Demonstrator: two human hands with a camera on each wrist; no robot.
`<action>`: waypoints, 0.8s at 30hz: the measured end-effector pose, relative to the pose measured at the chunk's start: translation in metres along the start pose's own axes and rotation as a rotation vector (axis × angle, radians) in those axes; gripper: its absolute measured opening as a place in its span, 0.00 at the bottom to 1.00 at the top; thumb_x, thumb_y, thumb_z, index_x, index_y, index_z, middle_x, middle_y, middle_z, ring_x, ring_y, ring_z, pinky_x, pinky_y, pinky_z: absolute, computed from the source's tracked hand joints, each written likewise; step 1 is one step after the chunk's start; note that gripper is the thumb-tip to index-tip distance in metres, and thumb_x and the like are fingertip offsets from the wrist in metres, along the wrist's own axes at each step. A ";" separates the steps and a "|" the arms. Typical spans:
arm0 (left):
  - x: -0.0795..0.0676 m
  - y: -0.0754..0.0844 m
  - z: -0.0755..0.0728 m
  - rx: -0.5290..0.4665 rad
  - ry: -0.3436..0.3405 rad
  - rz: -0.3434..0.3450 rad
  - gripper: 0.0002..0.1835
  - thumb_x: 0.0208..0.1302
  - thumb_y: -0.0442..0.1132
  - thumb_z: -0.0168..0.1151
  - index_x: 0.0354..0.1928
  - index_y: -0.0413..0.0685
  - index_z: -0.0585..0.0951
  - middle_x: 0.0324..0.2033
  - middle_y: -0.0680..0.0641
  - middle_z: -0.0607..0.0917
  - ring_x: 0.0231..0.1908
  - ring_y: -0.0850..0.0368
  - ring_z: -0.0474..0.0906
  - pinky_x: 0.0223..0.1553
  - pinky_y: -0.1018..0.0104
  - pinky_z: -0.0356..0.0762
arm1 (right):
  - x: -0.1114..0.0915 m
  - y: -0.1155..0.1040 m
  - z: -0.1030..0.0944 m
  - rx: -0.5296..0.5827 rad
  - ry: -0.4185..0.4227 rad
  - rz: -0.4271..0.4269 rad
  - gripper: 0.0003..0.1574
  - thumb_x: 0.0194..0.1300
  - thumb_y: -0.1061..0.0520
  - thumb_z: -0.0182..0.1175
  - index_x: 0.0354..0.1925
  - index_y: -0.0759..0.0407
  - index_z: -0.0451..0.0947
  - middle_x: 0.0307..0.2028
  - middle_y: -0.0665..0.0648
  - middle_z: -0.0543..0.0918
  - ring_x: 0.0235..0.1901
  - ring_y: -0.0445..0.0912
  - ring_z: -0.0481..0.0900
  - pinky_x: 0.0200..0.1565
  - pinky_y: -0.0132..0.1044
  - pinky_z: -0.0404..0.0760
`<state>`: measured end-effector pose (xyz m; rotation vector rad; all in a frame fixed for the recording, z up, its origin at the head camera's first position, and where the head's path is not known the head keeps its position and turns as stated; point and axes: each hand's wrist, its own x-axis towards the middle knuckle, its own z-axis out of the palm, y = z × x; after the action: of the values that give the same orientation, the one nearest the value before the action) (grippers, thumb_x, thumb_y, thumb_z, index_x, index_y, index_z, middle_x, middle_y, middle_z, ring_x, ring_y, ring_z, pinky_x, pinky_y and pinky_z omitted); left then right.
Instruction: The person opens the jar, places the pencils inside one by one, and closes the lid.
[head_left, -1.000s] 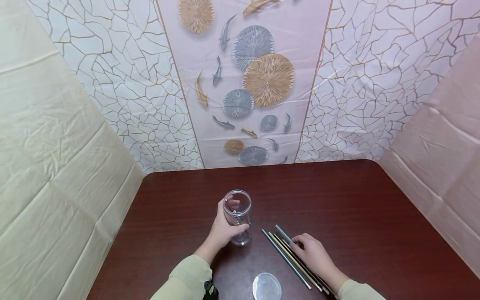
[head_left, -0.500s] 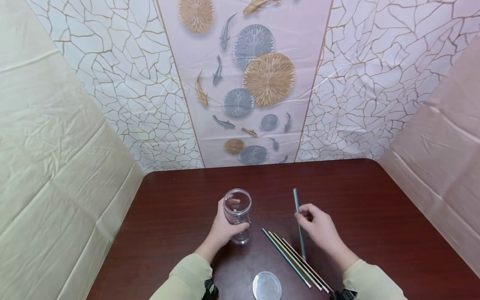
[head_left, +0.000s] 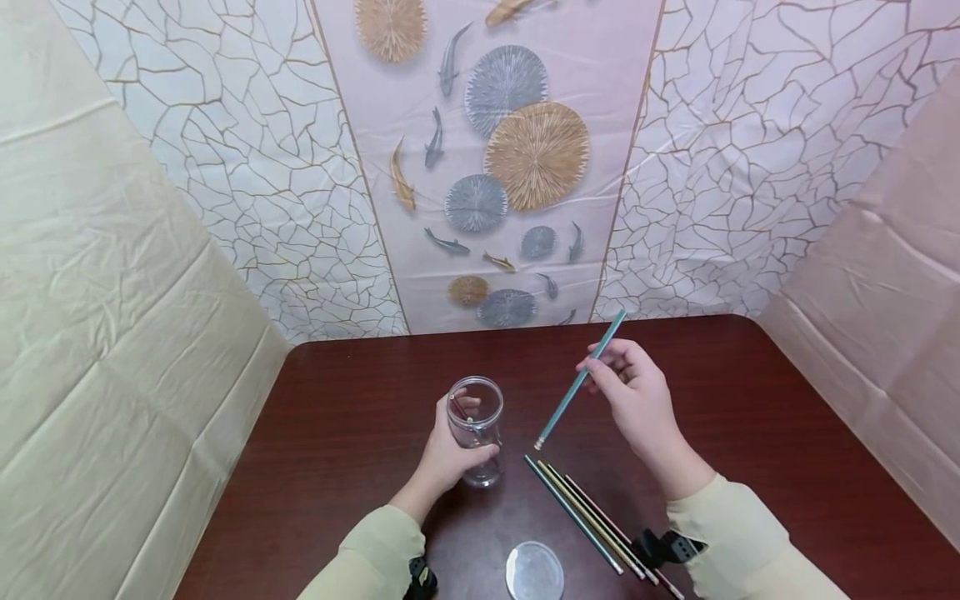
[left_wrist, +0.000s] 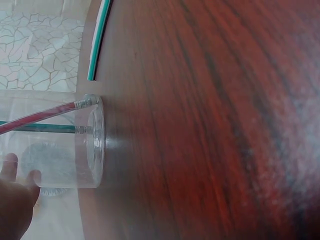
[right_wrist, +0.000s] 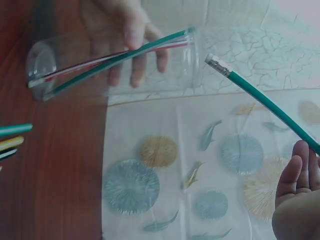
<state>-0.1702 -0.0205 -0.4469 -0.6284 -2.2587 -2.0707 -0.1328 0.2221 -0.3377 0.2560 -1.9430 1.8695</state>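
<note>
From my distant seat, the head view shows the left hand (head_left: 448, 454) wrapped round the clear jar (head_left: 482, 442), which stands upright on the table (head_left: 360, 417). To the jar's right, the right hand (head_left: 643, 404) pinches a teal pencil (head_left: 573, 390) slantwise in the air, its eraser end (head_left: 539, 446) lowermost and apart from the jar. Loose pencils (head_left: 590, 521) lie side by side on the jar's near right side, and what looks like a round lid (head_left: 534, 571) lies on its near side too. Through the left wrist view I make out a red pencil (left_wrist: 42, 117) and a green pencil (left_wrist: 52, 128) leaning inside the jar, ferrule ends down by its base. The right wrist view has the teal pencil's eraser end pointing towards the jar's rim (right_wrist: 196, 75) — the gap's true depth I can't judge. My worry is the slant: brought to the jar at this angle, the pencil could catch the rim, or jam against those already inside. A loose pinch might let it swivel — and a hard knock could tip the jar, should the left hand slacken.
</note>
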 end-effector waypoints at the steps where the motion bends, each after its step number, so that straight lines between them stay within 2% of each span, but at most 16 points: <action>1: 0.000 0.000 0.000 -0.003 -0.001 -0.001 0.48 0.40 0.25 0.73 0.63 0.35 0.56 0.54 0.39 0.73 0.56 0.41 0.69 0.55 0.66 0.67 | 0.001 -0.001 0.003 0.038 0.005 -0.011 0.09 0.65 0.68 0.54 0.43 0.73 0.69 0.29 0.52 0.83 0.26 0.41 0.78 0.32 0.31 0.79; 5: 0.000 0.001 -0.001 0.012 -0.003 -0.006 0.47 0.40 0.25 0.73 0.63 0.37 0.56 0.54 0.40 0.74 0.55 0.44 0.69 0.55 0.66 0.67 | 0.004 -0.004 0.011 0.122 0.028 -0.054 0.07 0.66 0.68 0.53 0.40 0.74 0.69 0.29 0.53 0.84 0.25 0.42 0.79 0.31 0.32 0.79; 12: 0.000 0.003 -0.001 0.015 -0.013 -0.008 0.47 0.41 0.25 0.73 0.63 0.37 0.56 0.55 0.35 0.72 0.56 0.38 0.68 0.55 0.68 0.67 | 0.011 -0.008 0.023 0.206 0.064 -0.066 0.06 0.65 0.67 0.55 0.39 0.71 0.69 0.31 0.54 0.85 0.28 0.44 0.82 0.33 0.34 0.80; 16: 0.000 0.005 -0.001 0.020 -0.013 -0.019 0.47 0.41 0.26 0.73 0.63 0.38 0.56 0.56 0.33 0.71 0.56 0.42 0.69 0.56 0.65 0.66 | 0.015 -0.004 0.031 0.249 0.065 -0.073 0.06 0.65 0.67 0.55 0.39 0.71 0.69 0.32 0.55 0.85 0.28 0.44 0.82 0.33 0.35 0.80; 20: 0.000 0.006 -0.002 0.033 -0.005 -0.036 0.48 0.41 0.27 0.73 0.64 0.37 0.56 0.55 0.35 0.72 0.55 0.44 0.70 0.56 0.61 0.66 | 0.015 0.004 0.038 0.194 0.034 -0.041 0.04 0.64 0.67 0.56 0.38 0.65 0.70 0.32 0.53 0.85 0.29 0.44 0.81 0.35 0.35 0.80; 24: -0.001 0.008 -0.002 0.061 -0.003 -0.054 0.48 0.41 0.28 0.74 0.64 0.38 0.56 0.54 0.40 0.74 0.53 0.48 0.72 0.56 0.59 0.65 | 0.013 0.013 0.044 0.116 -0.014 -0.005 0.07 0.64 0.66 0.57 0.40 0.68 0.69 0.33 0.52 0.85 0.29 0.43 0.80 0.36 0.37 0.81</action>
<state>-0.1674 -0.0223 -0.4397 -0.5743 -2.3558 -2.0162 -0.1578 0.1819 -0.3444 0.3100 -1.8435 1.9851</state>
